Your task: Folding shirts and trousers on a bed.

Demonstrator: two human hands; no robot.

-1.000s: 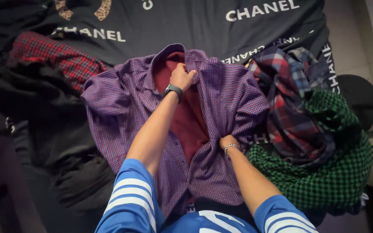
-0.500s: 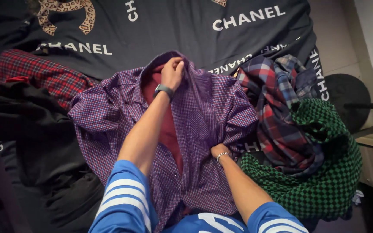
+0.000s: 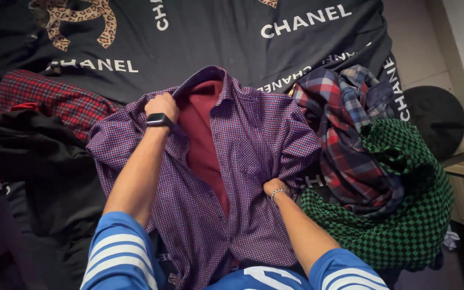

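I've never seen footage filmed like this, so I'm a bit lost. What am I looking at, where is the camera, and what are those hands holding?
The camera sits on a person's head and looks down at their own two bare hands. The left hand, with a dark watch, grips the left shoulder of a purple checked shirt lying open over a dark red garment. The right hand, with a bracelet, clutches the shirt's right side. Everything lies on a black printed bedsheet, beside a green checkered cloth and plaid shirts.

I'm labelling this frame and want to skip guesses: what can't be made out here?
Head view only:
- Right hand: fingers buried in the purple checked shirt, grip unclear.
- Left hand: fingertips hidden by the shirt's left front.
- Maroon garment: mostly covered by the shirt.
- Black clothes: too dark to separate.
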